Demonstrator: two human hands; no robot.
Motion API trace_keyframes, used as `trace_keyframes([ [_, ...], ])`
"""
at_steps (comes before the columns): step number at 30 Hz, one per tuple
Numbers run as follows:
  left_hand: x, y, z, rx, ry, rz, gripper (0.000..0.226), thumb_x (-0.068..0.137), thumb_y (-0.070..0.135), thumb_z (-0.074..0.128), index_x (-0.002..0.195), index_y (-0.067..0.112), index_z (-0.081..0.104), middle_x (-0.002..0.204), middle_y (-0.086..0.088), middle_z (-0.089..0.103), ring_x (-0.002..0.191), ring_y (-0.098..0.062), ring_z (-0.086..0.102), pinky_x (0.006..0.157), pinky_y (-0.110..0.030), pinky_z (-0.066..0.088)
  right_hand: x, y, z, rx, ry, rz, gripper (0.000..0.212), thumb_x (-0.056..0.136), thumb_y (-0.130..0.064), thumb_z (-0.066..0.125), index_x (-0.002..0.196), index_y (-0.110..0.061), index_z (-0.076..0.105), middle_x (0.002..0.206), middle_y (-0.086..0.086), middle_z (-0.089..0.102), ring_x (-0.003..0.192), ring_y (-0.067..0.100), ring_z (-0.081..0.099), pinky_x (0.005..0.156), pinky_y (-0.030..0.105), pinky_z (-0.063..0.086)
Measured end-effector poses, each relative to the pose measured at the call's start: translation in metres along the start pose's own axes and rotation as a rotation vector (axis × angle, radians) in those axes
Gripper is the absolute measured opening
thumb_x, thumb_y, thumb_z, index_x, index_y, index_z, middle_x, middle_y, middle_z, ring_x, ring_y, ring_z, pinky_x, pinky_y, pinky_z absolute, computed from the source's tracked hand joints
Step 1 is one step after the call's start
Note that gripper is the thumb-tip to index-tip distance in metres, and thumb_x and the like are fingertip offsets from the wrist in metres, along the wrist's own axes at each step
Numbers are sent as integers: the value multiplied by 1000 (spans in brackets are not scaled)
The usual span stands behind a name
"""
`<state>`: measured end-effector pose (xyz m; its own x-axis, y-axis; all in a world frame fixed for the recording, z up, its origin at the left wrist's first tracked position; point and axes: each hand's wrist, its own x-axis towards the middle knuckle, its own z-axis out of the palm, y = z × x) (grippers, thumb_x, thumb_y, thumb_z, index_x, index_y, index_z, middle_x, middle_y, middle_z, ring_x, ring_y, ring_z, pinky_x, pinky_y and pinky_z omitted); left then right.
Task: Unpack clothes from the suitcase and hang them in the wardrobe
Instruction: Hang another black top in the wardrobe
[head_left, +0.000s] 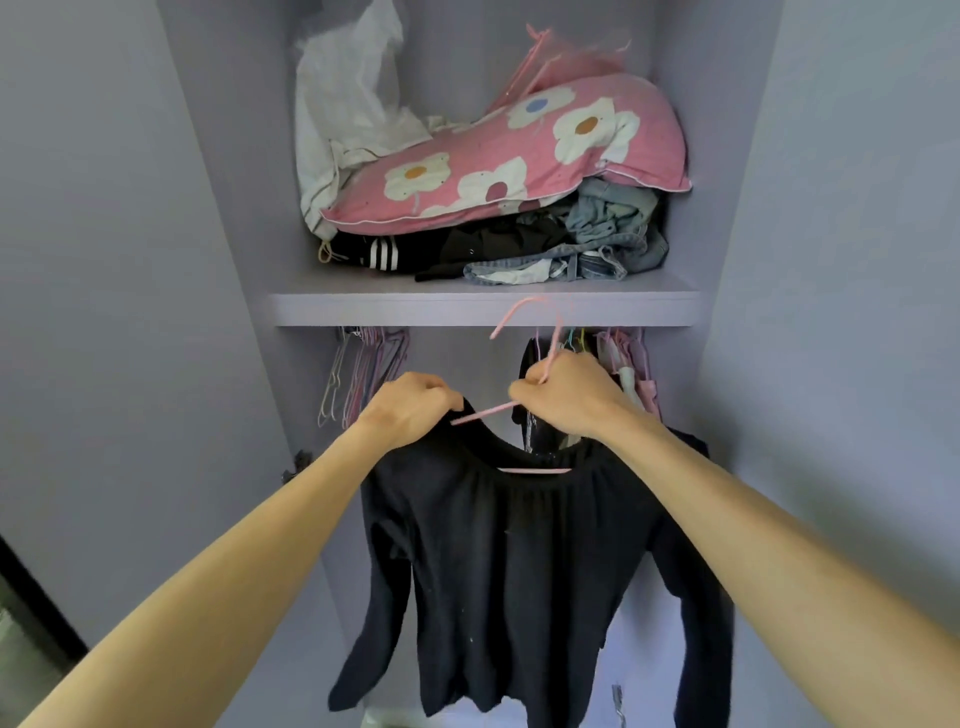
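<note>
**Head view**

The pink hanger (525, 310) is held in front of the open wardrobe (223, 208), with the black long-sleeved top (519, 571) already draped on it. The right hand (566, 400) is closed round the neck of the hanger, just below the hook. The left hand (415, 405) is curled over the top's left shoulder, where fabric is pinched at the hanger's left end.

The hook rises above the right hand, and its open end curves over toward the left. Its tip is seen against the front edge of the shelf (363, 309). The rail is hidden behind that edge, so the hook's position relative to the rail cannot be determined. The hanger's long axis runs left to right, with the left arm tilted slightly downward. The right hand is the nearer to the hook and is judged to guide it.

A gap is visible under the shelf between the empty hangers (363, 369) on the left and the hung garments (626, 364) on the right. The hook lies roughly in line with this gap.

The top is plain, dark and soft. The neckline is gathered, both sleeves hang loose, and the hem falls well below the hands. The suitcase is not in view.
</note>
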<state>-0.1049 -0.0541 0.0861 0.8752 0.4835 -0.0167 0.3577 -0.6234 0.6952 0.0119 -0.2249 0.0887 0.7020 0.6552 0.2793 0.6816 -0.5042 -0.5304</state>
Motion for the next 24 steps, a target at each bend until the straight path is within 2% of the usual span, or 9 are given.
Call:
trace_keyframes([
  [3, -6, -11, -2, -99, -198, 23, 32, 94, 51, 55, 105, 28, 73, 125, 8, 62, 123, -15, 51, 110, -35, 31, 7, -2, -1, -12, -4, -5, 49, 93, -35, 54, 48, -18, 43, 44, -3, 39, 49, 18, 45, 51, 30, 34],
  [4, -6, -18, -1, -65, -178, 50, 38, 94, 59, 53, 108, 29, 72, 125, 11, 61, 121, -13, 51, 108, -34, 31, 8, 0, -3, 12, 42, -6, 52, 94, -38, 54, 48, -18, 40, 43, -3, 38, 47, 16, 44, 51, 29, 33],
  [6, -7, -29, 1, -2, -13, 147, 40, 92, 64, 52, 109, 33, 70, 116, 18, 65, 113, -7, 56, 100, -29, 37, 8, 5, -6, 24, 127, -15, 57, 95, -47, 53, 50, -17, 38, 43, -3, 38, 47, 15, 44, 52, 30, 33],
  [9, -9, -38, 0, -72, 169, 243, 25, 92, 54, 60, 101, 35, 73, 100, 26, 70, 102, 5, 60, 95, -21, 42, 7, 12, -11, 29, 139, -17, 61, 96, -54, 50, 51, -17, 32, 46, -1, 37, 48, 14, 42, 52, 29, 29],
  [13, -8, -37, -4, -56, 151, 266, 12, 93, 42, 65, 92, 35, 75, 92, 26, 71, 94, 9, 61, 85, -12, 41, 5, 16, -11, 36, 146, -10, 60, 98, -55, 45, 54, -17, 29, 48, 0, 35, 47, 15, 40, 51, 30, 29],
  [15, -6, -33, -2, -62, 160, 283, 14, 95, 42, 62, 94, 33, 73, 95, 22, 71, 95, 7, 62, 83, -12, 41, 4, 12, -9, 38, 142, -15, 62, 99, -55, 42, 54, -14, 34, 48, 2, 40, 47, 17, 44, 51, 30, 30],
  [18, -3, -25, 5, -57, 150, 305, 17, 100, 38, 53, 104, 28, 66, 100, 18, 68, 97, 1, 60, 84, -20, 43, 3, 4, -7, 59, 117, -22, 75, 100, -58, 35, 65, 4, 60, 62, 10, 65, 62, 22, 61, 63, 31, 45],
  [21, -2, -15, 16, 25, 107, 365, 21, 98, 42, 53, 117, 36, 59, 101, 21, 66, 102, -7, 59, 93, -30, 43, 2, 2, -8, 95, 130, -25, 71, 99, -59, 38, 76, -1, 72, 60, -7, 68, 56, 3, 58, 62, 23, 40],
  [24, 1, -5, 27, 114, 113, 444, 18, 98, 46, 51, 95, 32, 61, 84, 14, 70, 82, -8, 62, 80, -33, 49, -4, 8, -12, 195, 130, -53, 59, 94, -62, 46, 81, -10, 72, 61, -13, 64, 61, 0, 58, 67, 24, 44],
])
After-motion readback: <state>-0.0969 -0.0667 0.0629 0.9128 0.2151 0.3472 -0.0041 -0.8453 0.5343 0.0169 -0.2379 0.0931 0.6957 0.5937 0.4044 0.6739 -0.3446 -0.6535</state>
